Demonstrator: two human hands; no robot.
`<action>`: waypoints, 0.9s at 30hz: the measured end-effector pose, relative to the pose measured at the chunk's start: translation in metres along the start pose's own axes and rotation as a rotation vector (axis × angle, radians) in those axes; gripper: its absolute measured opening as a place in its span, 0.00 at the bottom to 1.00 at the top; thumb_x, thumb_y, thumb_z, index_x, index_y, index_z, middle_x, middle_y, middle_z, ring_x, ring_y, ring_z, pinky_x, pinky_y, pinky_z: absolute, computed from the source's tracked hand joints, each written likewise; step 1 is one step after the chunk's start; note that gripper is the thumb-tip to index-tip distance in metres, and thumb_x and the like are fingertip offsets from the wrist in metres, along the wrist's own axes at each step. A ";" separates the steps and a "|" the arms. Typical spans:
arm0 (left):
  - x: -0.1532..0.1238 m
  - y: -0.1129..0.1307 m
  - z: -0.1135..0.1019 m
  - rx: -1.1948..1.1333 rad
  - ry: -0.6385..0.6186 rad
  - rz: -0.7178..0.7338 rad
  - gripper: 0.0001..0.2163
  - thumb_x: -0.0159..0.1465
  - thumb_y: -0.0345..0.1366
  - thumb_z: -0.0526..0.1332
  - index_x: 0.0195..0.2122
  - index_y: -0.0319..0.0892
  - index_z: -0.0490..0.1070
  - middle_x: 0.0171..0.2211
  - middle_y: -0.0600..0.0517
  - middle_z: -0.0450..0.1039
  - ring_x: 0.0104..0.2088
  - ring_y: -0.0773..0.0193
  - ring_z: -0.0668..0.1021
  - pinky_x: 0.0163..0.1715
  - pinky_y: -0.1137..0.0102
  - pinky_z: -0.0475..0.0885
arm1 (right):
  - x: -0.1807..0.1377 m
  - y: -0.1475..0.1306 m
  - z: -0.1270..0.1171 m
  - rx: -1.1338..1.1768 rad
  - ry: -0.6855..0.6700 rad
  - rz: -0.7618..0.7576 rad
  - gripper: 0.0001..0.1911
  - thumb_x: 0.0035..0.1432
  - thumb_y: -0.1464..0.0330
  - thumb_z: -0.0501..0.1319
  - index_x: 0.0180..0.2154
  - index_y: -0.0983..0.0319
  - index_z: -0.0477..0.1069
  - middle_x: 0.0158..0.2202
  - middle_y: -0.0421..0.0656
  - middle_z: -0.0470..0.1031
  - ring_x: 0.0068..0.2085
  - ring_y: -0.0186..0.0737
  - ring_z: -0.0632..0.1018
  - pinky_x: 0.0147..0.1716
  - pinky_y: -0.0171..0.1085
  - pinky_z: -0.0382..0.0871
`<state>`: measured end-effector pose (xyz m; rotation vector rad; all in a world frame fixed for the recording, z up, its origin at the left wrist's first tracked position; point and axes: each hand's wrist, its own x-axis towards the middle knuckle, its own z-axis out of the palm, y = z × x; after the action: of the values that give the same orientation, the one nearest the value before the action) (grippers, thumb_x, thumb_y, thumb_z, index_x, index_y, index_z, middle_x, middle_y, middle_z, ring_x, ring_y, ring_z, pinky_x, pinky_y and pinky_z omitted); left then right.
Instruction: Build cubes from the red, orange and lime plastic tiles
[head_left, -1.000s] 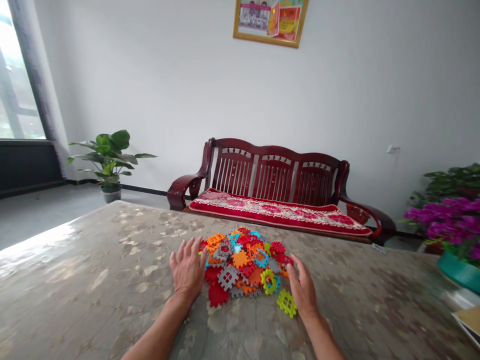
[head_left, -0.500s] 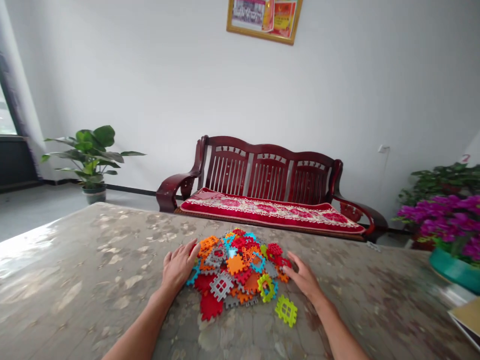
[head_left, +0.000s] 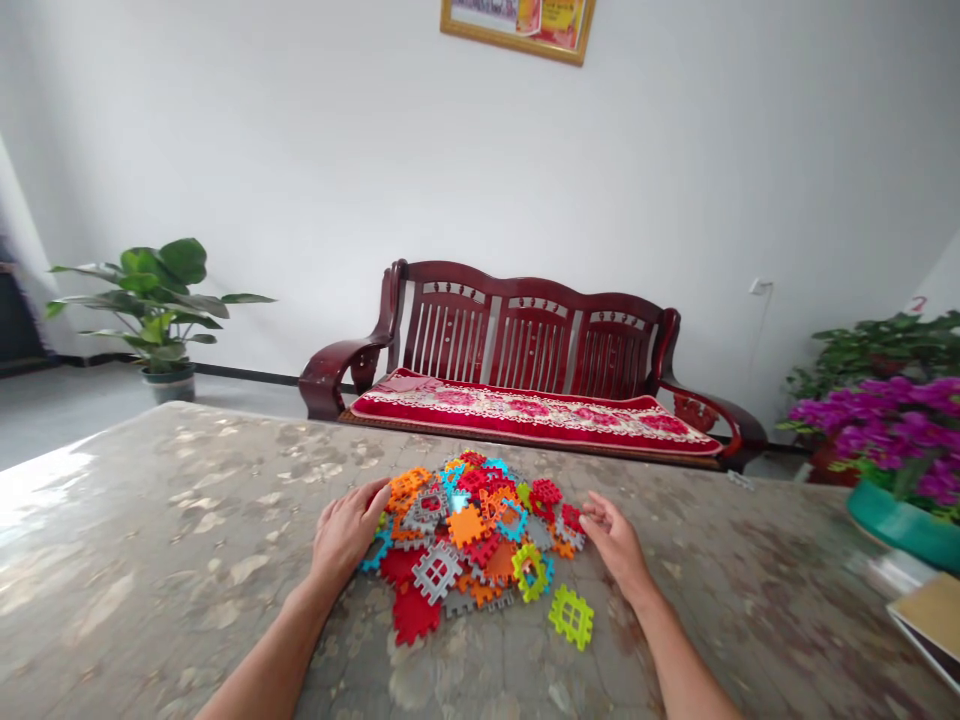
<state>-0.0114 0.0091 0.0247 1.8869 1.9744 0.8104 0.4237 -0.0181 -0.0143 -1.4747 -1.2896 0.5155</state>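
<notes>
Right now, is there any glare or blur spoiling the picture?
In the head view, strong glare washes out the left edge of the table; also in the head view, the interlocking pieces look fairly crisp, while the pale object below the teal planter looks smeared.

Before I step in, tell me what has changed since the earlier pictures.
The right hand has drawn right, away from the lone lime window piece; the left hand has eased left, showing more of a blue piece. Nothing is visibly grasped or released. The pile stays largely as it was.

Wooden bench (head_left: 536, 345); purple flowers (head_left: 885, 430)
</notes>
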 end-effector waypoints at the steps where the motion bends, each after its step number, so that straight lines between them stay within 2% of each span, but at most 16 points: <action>1: 0.000 0.000 0.000 0.003 0.000 0.003 0.24 0.68 0.49 0.43 0.55 0.49 0.72 0.56 0.50 0.74 0.58 0.55 0.72 0.62 0.55 0.56 | 0.000 0.001 0.000 -0.035 -0.005 -0.019 0.33 0.49 0.53 0.63 0.54 0.61 0.70 0.48 0.51 0.79 0.49 0.51 0.78 0.50 0.47 0.72; 4: 0.001 -0.001 0.001 0.009 0.009 0.003 0.24 0.68 0.49 0.43 0.54 0.49 0.73 0.56 0.50 0.75 0.58 0.55 0.72 0.62 0.56 0.57 | 0.001 0.005 0.003 -0.223 -0.048 -0.098 0.29 0.51 0.55 0.62 0.54 0.59 0.72 0.52 0.49 0.78 0.53 0.51 0.76 0.56 0.49 0.66; 8: 0.001 -0.001 0.000 0.000 0.021 0.005 0.24 0.68 0.49 0.43 0.53 0.49 0.74 0.56 0.51 0.75 0.58 0.55 0.73 0.61 0.58 0.58 | 0.004 0.008 0.003 -0.444 -0.078 -0.142 0.24 0.52 0.59 0.61 0.51 0.56 0.74 0.49 0.46 0.79 0.51 0.50 0.76 0.56 0.50 0.65; 11: 0.000 0.000 -0.001 0.000 0.014 -0.003 0.25 0.68 0.48 0.42 0.53 0.50 0.74 0.56 0.51 0.75 0.58 0.56 0.73 0.61 0.58 0.58 | 0.008 0.011 -0.001 -0.410 -0.076 -0.129 0.26 0.52 0.59 0.61 0.53 0.57 0.72 0.47 0.46 0.80 0.49 0.48 0.78 0.53 0.47 0.68; 15: 0.000 0.001 -0.001 0.009 0.012 -0.017 0.25 0.68 0.48 0.42 0.52 0.48 0.75 0.55 0.51 0.76 0.57 0.57 0.73 0.60 0.60 0.60 | 0.012 0.015 -0.014 -0.329 0.020 -0.088 0.28 0.54 0.59 0.57 0.56 0.59 0.68 0.42 0.45 0.81 0.44 0.45 0.80 0.49 0.45 0.70; 19: 0.000 0.000 0.000 0.029 0.035 -0.009 0.24 0.68 0.47 0.43 0.51 0.50 0.75 0.53 0.52 0.77 0.55 0.56 0.75 0.60 0.60 0.61 | 0.011 0.015 -0.025 -0.294 0.069 -0.073 0.28 0.53 0.59 0.57 0.55 0.59 0.70 0.45 0.47 0.80 0.46 0.47 0.79 0.52 0.48 0.69; 23: 0.000 0.000 0.001 0.045 0.050 -0.010 0.23 0.68 0.47 0.43 0.51 0.50 0.76 0.53 0.52 0.77 0.54 0.56 0.76 0.59 0.60 0.62 | 0.007 0.010 -0.027 -0.138 -0.105 0.002 0.32 0.50 0.55 0.63 0.56 0.59 0.70 0.50 0.49 0.78 0.52 0.50 0.77 0.54 0.49 0.68; 27: 0.000 0.000 0.001 0.059 0.061 -0.009 0.23 0.68 0.46 0.44 0.51 0.52 0.76 0.53 0.53 0.77 0.55 0.56 0.75 0.59 0.60 0.62 | 0.003 0.000 -0.032 -0.153 -0.316 -0.042 0.37 0.42 0.60 0.69 0.56 0.57 0.71 0.54 0.48 0.76 0.56 0.52 0.73 0.59 0.50 0.62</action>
<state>-0.0107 0.0097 0.0239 1.9056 2.0636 0.8254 0.4515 -0.0291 -0.0029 -1.5300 -1.6342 0.6533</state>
